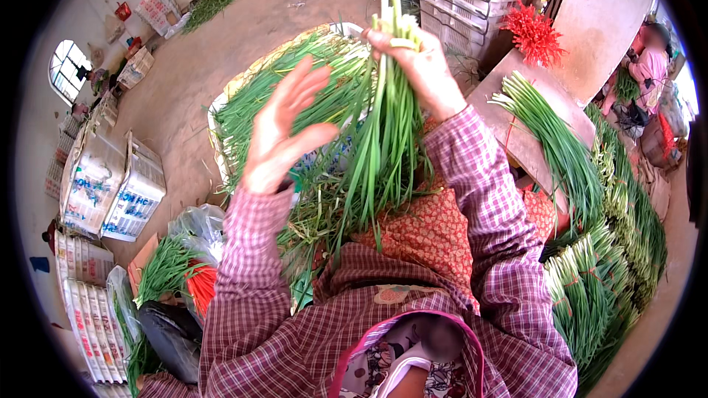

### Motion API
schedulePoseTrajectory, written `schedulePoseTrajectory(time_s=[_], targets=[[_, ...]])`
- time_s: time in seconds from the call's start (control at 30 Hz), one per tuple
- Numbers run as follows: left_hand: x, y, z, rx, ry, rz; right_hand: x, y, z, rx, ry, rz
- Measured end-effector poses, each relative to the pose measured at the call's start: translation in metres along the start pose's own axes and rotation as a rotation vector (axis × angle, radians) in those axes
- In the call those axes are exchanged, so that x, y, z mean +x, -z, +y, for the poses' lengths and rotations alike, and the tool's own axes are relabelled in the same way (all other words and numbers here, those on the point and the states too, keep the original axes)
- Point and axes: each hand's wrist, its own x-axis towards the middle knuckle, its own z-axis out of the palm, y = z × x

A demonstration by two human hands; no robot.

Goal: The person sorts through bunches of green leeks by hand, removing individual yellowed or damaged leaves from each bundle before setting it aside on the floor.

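In my right hand (424, 74), raised at the top middle, is a bunch of chives (387, 140). The fingers wrap round its pale stem ends, which point up, while the long green leaves hang down. My left hand (284, 129) is apart from the bunch, to its left, with fingers and thumb spread and nothing in it. Beneath both hands stands a white crate (214, 121) heaped with loose chives (276, 96). A red patterned cloth (435, 232) covers my lap.
At the right, a gathered bundle of chives (557, 147) rests on a board (498, 96) beside a tuft of red ties (532, 33). Tied bundles (590, 295) are piled below. Stacked crates (457, 0) stand behind; more white crates (140, 188) are left. A person (649, 70) sits far right.
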Motion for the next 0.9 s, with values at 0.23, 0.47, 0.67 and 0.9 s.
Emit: schedulePoseTrajectory(time_s=[0.23, 0.47, 0.67, 0.9], targets=[[0.023, -0.049, -0.051, -0.290, 0.217, -0.081, -0.008, -0.037, -0.007, 0.285, -0.183, 0.033], [0.006, -0.054, -0.069, -0.428, 0.504, 0.033, 0.006, -0.033, 0.012, 0.270, -0.202, 0.095], [-0.001, -0.051, -0.062, -0.359, 0.475, 0.002, 0.031, 0.001, -0.006, 0.121, -0.086, 0.179], [-0.004, -0.044, -0.071, -0.350, 0.462, 0.065, 0.025, 0.025, -0.015, -0.432, 0.220, 0.127]])
